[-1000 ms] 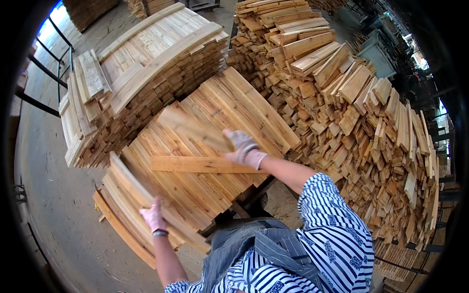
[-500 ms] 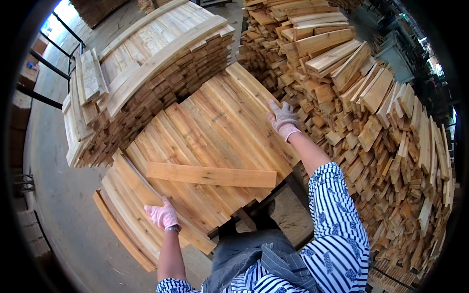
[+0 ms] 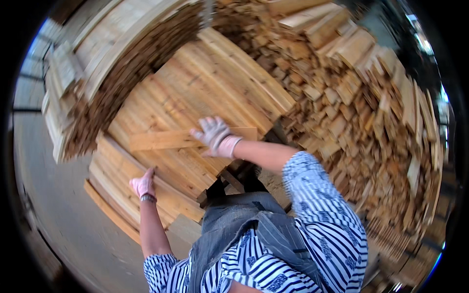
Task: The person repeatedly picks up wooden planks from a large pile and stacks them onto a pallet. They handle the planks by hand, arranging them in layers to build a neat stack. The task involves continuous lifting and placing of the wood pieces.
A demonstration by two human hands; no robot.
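My left hand (image 3: pixel 143 184), in a pinkish glove, grips the edge of a long wooden board (image 3: pixel 177 194), its thumb lying along the top. That board rests on the left part of a layer of planks (image 3: pixel 195 78) laid side by side in front of me. My right hand (image 3: pixel 216 137), in a grey and pink glove, is above a shorter loose board (image 3: pixel 161 140) lying across the planks. Its fingers are spread; whether they touch that board is unclear through the blur. A narrow orange-toned strip (image 3: pixel 110 211) lies along the far left edge.
A tall stack of pale boards (image 3: pixel 132 58) stands at the back left. A large heap of cut wood pieces (image 3: pixel 356 122) fills the right side. Grey concrete floor (image 3: pixel 49 195) shows at the left. A dark support frame (image 3: pixel 232 181) shows under the planks near my body.
My right hand has left the planks' far right edge and come left and nearer, over the loose crosswise board. My left hand stays at its board. The whole view has shifted.
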